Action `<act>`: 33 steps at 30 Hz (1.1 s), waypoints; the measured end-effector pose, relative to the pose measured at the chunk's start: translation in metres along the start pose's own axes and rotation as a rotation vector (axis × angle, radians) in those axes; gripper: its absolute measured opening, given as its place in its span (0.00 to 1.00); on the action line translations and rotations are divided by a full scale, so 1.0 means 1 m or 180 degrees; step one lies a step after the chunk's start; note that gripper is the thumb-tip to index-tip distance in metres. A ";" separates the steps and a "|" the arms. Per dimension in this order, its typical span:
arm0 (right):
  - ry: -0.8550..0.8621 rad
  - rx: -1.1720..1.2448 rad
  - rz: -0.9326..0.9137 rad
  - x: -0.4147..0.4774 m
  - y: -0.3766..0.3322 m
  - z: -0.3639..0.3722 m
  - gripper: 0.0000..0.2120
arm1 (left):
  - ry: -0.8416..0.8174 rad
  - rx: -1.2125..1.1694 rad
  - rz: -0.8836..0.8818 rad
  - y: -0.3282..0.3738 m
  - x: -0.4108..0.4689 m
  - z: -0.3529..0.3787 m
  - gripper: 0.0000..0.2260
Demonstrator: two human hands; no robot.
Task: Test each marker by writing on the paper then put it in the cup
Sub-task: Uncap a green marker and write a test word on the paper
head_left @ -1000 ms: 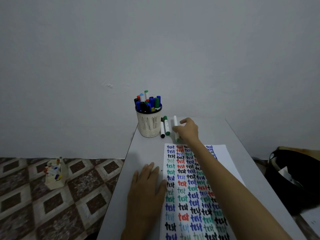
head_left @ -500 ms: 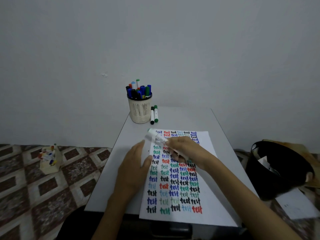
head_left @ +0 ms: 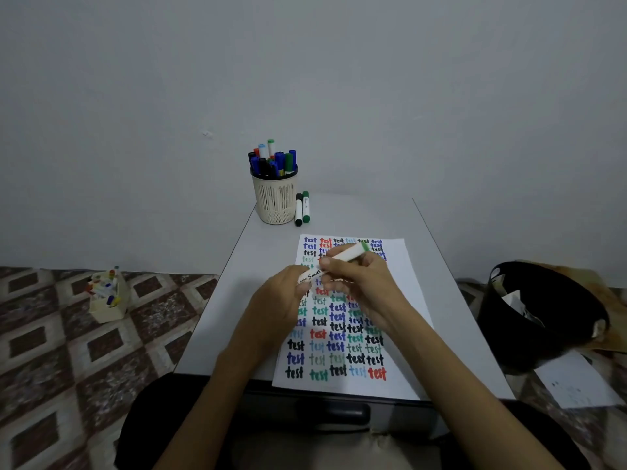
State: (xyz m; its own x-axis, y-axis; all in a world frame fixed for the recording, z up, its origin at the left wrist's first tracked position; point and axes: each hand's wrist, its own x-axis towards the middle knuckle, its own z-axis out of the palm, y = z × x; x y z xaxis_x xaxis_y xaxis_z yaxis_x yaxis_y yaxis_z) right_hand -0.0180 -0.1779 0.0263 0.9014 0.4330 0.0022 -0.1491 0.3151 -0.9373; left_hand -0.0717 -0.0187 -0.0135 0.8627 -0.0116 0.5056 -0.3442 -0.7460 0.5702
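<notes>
**White marker being held in both hands, ready for uncapping**

White plastic with a green end, the marker [head_left: 349, 255] is being held just above the paper between the two hands. Its middle is being pinched by the right hand [head_left: 359, 286], thumb on top. Its near end is being gripped by the curled fingers of the left hand [head_left: 281, 300]. The long axis is running from the left hand's fingertips away and rightward, so the green end is pointing past the right hand's knuckles. Which end carries the tip cannot be told, as the near end is being covered.

Uncapping is judged to be the step in hand. The cap should be pulled straight along the axis, with the barrel being steadied by the other hand.

Beneath both hands the paper [head_left: 398, 262] is lying, crowded with rows of "test". Well beyond the hands the cup [head_left: 274, 201] is standing, with two more markers [head_left: 302, 209] just beside it.
</notes>
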 end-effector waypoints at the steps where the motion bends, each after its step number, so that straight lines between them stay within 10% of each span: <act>1: -0.0020 -0.0076 -0.0029 -0.001 0.005 0.003 0.11 | -0.0031 -0.0034 -0.0014 0.000 -0.001 0.000 0.12; 33: 0.0456 0.0132 -0.0397 0.014 -0.002 -0.080 0.07 | -0.0364 0.0852 0.0477 -0.027 0.004 0.013 0.17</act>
State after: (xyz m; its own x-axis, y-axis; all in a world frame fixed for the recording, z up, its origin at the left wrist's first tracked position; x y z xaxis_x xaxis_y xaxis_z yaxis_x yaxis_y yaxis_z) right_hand 0.0276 -0.2399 0.0005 0.9621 0.2647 0.0649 -0.0467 0.3947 -0.9176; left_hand -0.0540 -0.0071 -0.0347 0.8510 -0.1977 0.4865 -0.3737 -0.8788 0.2967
